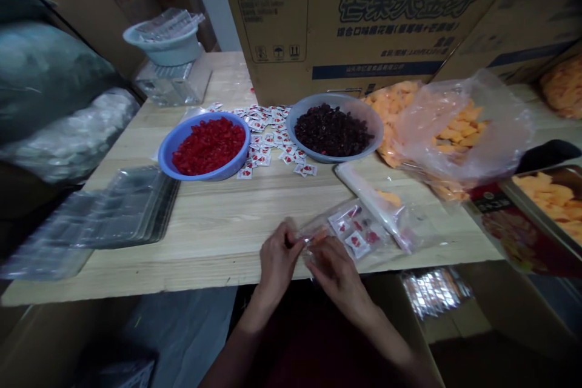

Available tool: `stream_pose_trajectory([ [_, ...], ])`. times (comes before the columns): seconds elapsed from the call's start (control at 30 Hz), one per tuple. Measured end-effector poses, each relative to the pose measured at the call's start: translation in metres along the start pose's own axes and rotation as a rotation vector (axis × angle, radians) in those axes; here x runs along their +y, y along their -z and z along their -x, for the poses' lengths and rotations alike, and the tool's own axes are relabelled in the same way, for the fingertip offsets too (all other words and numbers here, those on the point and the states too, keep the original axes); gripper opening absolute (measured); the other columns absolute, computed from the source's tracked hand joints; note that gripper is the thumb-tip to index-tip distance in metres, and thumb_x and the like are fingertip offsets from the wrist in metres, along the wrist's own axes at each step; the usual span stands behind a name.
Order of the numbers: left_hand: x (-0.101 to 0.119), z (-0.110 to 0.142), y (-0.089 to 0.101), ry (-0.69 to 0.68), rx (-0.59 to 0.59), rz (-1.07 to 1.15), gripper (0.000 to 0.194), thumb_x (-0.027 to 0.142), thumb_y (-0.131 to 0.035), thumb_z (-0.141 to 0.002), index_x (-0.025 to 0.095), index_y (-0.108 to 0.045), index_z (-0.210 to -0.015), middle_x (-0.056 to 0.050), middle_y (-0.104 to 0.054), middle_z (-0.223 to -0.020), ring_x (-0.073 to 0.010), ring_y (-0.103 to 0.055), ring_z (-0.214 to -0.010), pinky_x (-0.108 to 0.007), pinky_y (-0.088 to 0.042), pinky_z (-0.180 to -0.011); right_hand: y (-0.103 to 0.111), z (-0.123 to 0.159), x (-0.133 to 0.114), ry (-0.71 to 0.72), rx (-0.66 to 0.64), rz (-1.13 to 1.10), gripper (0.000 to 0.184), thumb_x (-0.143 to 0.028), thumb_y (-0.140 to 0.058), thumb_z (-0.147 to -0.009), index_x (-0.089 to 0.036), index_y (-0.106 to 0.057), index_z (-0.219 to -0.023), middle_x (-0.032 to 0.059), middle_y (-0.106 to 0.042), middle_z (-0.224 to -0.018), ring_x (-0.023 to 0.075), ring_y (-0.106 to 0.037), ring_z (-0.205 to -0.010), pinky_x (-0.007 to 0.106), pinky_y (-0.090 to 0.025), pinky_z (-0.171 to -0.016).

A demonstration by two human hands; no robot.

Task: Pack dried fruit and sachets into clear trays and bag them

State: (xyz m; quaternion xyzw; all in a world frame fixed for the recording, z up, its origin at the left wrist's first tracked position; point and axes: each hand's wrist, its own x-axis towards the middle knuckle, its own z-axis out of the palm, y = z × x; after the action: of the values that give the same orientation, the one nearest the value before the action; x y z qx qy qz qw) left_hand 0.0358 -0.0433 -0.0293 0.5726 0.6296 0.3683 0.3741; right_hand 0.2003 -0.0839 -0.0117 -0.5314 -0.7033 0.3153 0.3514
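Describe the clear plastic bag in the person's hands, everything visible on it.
The clear plastic bag is thin, glossy and slightly creased. It lies mostly flat near the front edge of the pale wooden table, its near end raised between the fingers of the left hand and the right hand. Small white sachets with red print show inside, and an orange piece sits near the fingers. Whether it is sealed cannot be told.

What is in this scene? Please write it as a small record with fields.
Left hand: holding clear plastic bag at its edge
Right hand: holding the same bag
Bag contents: red-printed sachets
Bowls: blue bowl of red diced fruit; grey bowl of dark dried berries
Loose: sachets between bowls
Nearby: stacked clear plastic trays; bagged orange pieces
Surface: wooden table
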Motion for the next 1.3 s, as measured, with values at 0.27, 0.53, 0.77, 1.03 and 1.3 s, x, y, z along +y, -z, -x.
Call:
stream_pose_trajectory([
  [0.27,0.002,-0.016,0.016,-0.392,-0.239,-0.293,0.018,0.023,-0.047,-0.096,0.020,-0.062,-0.086,-0.007,-0.063,-0.088,-0.0231,-0.057,-0.089,-0.037,-0.044,-0.085,-0.029,0.029,0.020,0.237,-0.021,0.585,0.075,-0.017,-0.066,-0.088,-0.016,-0.032,-0.154,0.0166,-0.035,-0.157,0.0352,-0.020,-0.149,0.060,-0.023,-0.118],
  [0.53,0.005,-0.002,0.073,-0.319,-0.628,-0.154,0.034,0.031,-0.065,-0.088,0.023,-0.059,-0.121,-0.010,-0.061,-0.125,-0.0250,-0.056,-0.117,-0.041,-0.046,-0.101,-0.010,0.050,0.009,0.561,0.040,0.449,0.036,-0.012,-0.058,-0.096,-0.018,-0.061,-0.131,0.0041,-0.065,-0.133,0.0225,-0.047,-0.136,0.048,-0.032,-0.118],
  [0.77,0.043,-0.005,0.082,-0.460,-0.637,0.055,0.065,0.031,-0.071,-0.086,0.035,-0.045,-0.146,-0.005,-0.039,-0.157,-0.0259,-0.026,-0.149,-0.049,-0.024,-0.122,0.049,0.012,-0.054,0.441,0.109,-0.004,0.035,-0.007,-0.061,-0.092,-0.020,-0.065,-0.125,0.0083,-0.069,-0.121,0.0202,-0.062,-0.118,0.038,-0.053,-0.098],
  [1.03,0.088,-0.023,0.056,-0.443,-0.522,0.371,0.021,0.026,-0.067,-0.089,0.022,-0.070,-0.110,-0.006,-0.072,-0.102,-0.0187,-0.066,-0.095,-0.030,-0.051,-0.085,0.086,-0.014,-0.066,0.169,0.175,-0.374,0.023,-0.034,-0.065,-0.094,-0.028,-0.071,-0.115,0.0053,-0.070,-0.112,0.0200,-0.065,-0.106,0.033,-0.053,-0.089],
  [1.3,0.096,-0.003,0.026,-0.535,-0.414,0.410,0.021,0.026,-0.052,-0.098,0.024,-0.070,-0.109,-0.006,-0.070,-0.097,-0.0176,-0.064,-0.090,-0.029,-0.050,-0.079,0.095,0.008,-0.071,0.046,0.251,-0.285,0.018,-0.023,-0.070,-0.090,-0.025,-0.072,-0.108,0.0046,-0.070,-0.106,0.0179,-0.066,-0.100,0.031,-0.052,-0.087],
])
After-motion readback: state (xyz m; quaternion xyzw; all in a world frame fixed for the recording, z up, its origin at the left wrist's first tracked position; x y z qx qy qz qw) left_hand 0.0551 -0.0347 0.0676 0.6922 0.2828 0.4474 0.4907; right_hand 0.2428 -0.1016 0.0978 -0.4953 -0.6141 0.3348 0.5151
